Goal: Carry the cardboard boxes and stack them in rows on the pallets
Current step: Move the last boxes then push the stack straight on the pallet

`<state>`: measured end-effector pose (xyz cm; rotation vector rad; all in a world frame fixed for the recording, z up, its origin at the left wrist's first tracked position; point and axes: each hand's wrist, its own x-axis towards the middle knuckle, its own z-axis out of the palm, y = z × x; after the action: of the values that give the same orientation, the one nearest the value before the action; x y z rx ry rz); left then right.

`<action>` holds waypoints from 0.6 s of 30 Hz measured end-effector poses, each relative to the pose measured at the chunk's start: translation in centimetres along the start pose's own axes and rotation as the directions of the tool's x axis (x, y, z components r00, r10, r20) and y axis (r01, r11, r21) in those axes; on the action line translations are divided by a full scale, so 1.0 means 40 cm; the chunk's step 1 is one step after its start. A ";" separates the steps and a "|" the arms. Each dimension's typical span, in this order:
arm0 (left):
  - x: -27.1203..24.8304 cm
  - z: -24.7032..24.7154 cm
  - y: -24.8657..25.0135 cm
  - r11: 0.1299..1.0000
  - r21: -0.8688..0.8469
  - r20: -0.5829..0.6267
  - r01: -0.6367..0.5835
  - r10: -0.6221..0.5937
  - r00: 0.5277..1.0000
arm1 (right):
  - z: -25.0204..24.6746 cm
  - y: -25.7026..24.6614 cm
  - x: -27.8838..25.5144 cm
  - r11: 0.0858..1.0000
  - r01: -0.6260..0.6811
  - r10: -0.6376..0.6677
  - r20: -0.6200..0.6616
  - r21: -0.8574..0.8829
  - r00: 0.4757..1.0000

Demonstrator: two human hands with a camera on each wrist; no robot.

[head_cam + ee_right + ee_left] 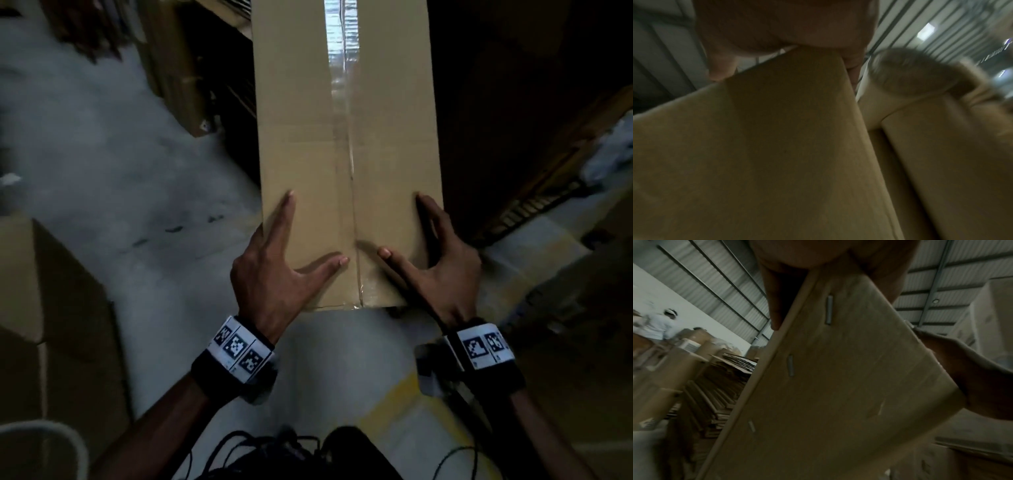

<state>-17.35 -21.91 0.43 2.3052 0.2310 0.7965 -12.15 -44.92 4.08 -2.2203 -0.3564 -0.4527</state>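
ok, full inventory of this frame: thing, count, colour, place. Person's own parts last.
long taped cardboard box: 1, tan, centre, held off the floor at its near end
metal staples: 3 visible, silver, along the box's side seam
other cardboard boxes: several, brown, left, right and behind
concrete floor: grey, with a yellow line at lower right
people in the background: 2, pale tops, far left
wrist bands with markers: 2, black and white
left hand: grips box's left edge
right hand: grips box's right edge

Left hand (274,270) and right hand (442,270) clasp opposite near corners of the box (346,154), thumbs spread on top.
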 end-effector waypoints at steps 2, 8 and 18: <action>0.088 0.020 -0.034 0.999 0.037 -0.047 0.017 -0.015 0.999 | 0.071 0.020 0.102 0.998 0.021 -0.023 0.033 0.054 0.999; 0.349 0.106 -0.180 0.970 0.177 -0.130 0.164 -0.142 0.981 | 0.334 0.086 0.433 0.983 0.079 -0.102 0.133 0.168 0.986; 0.883 0.270 -0.408 0.882 0.295 -0.251 0.368 -0.300 0.920 | 0.732 0.147 1.053 0.942 0.174 -0.258 0.289 0.288 0.922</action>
<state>18.12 -2.62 0.47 2.3954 0.8974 0.8560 33.78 -21.55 0.93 -2.0032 -0.7993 -0.1413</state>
